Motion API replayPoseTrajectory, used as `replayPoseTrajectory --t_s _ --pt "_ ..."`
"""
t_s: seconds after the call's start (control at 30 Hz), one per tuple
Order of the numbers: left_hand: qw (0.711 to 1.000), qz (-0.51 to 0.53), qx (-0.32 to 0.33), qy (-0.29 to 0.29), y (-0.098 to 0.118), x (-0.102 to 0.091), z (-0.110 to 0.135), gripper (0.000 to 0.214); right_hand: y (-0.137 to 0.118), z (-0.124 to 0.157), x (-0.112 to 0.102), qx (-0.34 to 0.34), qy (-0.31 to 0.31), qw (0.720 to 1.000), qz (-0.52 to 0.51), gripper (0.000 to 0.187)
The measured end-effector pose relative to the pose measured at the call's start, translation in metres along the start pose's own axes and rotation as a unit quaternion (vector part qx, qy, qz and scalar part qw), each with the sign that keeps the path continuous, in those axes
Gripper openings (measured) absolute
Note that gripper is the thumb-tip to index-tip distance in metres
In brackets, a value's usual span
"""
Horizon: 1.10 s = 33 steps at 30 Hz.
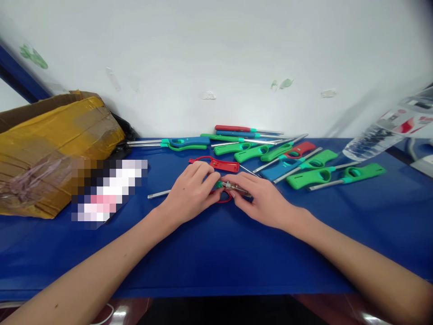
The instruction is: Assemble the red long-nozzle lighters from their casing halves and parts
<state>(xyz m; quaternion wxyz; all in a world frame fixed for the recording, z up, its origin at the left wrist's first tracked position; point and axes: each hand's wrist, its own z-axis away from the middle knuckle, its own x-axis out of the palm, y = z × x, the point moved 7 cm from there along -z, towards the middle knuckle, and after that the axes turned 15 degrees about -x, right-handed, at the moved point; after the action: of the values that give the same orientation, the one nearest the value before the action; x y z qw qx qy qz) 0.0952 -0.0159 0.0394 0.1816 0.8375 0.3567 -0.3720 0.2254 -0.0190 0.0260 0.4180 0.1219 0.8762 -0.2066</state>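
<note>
Both my hands meet over a partly opened red stick lighter lying on the blue table. My left hand curls round its left part, fingers closed; the metal tube sticks out to the left. My right hand pinches the small green and metal inner parts from the right. A separate red shell half lies just behind my fingers.
Several green, blue and red stick lighters lie in a heap at the back centre and right. A taped cardboard box stands at the left. A clear plastic bottle lies at the far right. A white wall closes the back.
</note>
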Motion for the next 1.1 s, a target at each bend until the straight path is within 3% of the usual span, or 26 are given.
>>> replayPoseTrajectory --t_s 0.13,0.47,0.7,0.9,1.1 --pt "1.0 -0.009 0.0 -0.025 0.0 0.003 0.0 0.012 0.0 0.0 0.0 0.0 -0.002 1.0 -0.003 0.036" --pt "0.993 0.085 -0.035 -0.071 -0.007 0.009 -0.001 0.008 -0.001 -0.001 0.002 0.0 -0.003 1.0 -0.018 0.038" --pt "0.997 0.037 -0.009 -0.062 -0.006 0.011 -0.002 0.008 -0.001 0.0 0.003 0.005 -0.006 1.0 -0.021 0.038" --pt "0.999 0.03 -0.036 -0.027 -0.013 0.006 0.001 0.009 0.005 0.002 0.002 0.017 0.002 1.0 -0.004 0.043" --pt "0.996 0.051 -0.067 0.01 -0.019 0.003 0.005 0.032 0.012 0.005 0.005 0.029 0.004 0.999 0.023 0.046"
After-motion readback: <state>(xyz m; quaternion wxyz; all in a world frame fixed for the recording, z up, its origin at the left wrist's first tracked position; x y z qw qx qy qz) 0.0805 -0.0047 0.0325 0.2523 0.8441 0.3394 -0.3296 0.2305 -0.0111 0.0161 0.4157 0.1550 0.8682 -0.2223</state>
